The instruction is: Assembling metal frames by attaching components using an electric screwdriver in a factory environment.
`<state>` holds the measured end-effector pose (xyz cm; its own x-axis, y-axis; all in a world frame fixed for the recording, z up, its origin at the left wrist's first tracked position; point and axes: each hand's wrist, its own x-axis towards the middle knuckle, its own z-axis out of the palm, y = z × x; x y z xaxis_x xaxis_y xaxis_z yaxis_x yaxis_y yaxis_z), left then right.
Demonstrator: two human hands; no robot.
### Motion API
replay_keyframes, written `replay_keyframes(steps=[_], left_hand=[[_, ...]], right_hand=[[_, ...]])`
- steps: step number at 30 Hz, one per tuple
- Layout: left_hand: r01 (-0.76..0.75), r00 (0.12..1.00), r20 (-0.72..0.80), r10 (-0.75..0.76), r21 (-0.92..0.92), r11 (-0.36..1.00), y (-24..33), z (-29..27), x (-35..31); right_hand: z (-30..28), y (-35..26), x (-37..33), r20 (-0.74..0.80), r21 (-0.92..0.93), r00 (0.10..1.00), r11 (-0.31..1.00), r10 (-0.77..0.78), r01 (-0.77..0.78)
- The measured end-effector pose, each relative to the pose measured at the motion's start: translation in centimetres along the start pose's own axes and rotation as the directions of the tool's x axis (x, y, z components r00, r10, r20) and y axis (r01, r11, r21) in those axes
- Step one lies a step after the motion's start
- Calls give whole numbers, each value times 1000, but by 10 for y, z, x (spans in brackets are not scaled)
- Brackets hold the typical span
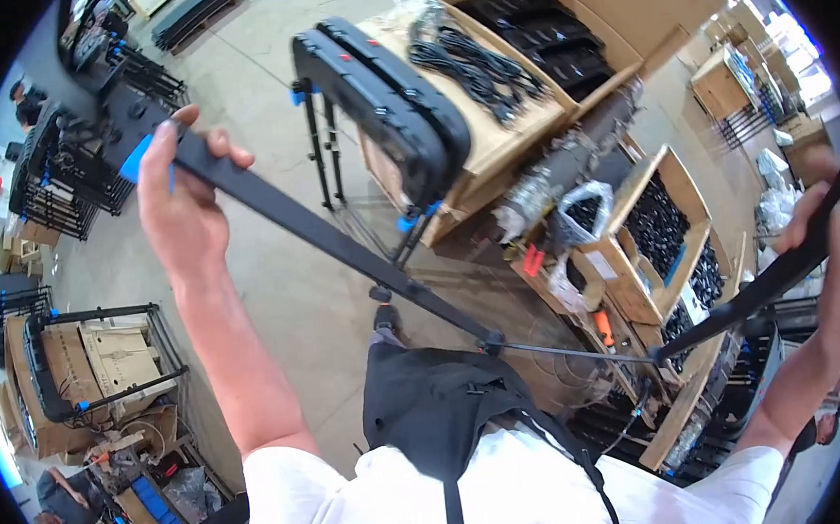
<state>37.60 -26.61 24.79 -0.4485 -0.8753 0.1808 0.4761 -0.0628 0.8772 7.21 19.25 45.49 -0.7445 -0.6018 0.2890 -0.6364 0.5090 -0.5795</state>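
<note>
Raised in front of me is a black metal frame, with long flat legs on both sides and a thin crossbar (pixel 572 351) between their near ends. My left hand (pixel 185 205) is closed round the left leg (pixel 312 228), its thumb beside a blue piece (pixel 137 159). On the far right, my right hand (pixel 814 220) is blurred and partly hidden, with fingers round the right leg (pixel 754 299). Both upper corners of the frame run out of view. Beyond it stands a black, rounded double panel unit (pixel 384 99) on thin legs.
A wooden crate (pixel 491 160) carries coiled black cables (pixel 469 59) beside an opened cardboard box (pixel 606 1) of black parts. Divided wooden bins (pixel 637 295) hold small black pieces. An orange-handled tool (pixel 603 327) lies nearby. Similar frames (pixel 102 313) stand left; another person (pixel 71 501) is lower left.
</note>
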Motion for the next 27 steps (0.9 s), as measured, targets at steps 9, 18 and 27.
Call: replay_keyframes(steps=[9, 18, 27], left_hand=[[76, 993, 72, -98, 259, 963, -62, -119, 122], [370, 880, 65, -470, 528, 765, -195, -187, 221], [382, 861, -2, -508, 662, 645, -300, -257, 295]], right_hand=[[228, -19, -71, 362, 268, 932, 957, 10, -115], [493, 68, -138, 355, 424, 932, 901, -70, -94], [665, 105, -159, 329, 306, 943, 939, 48, -154]])
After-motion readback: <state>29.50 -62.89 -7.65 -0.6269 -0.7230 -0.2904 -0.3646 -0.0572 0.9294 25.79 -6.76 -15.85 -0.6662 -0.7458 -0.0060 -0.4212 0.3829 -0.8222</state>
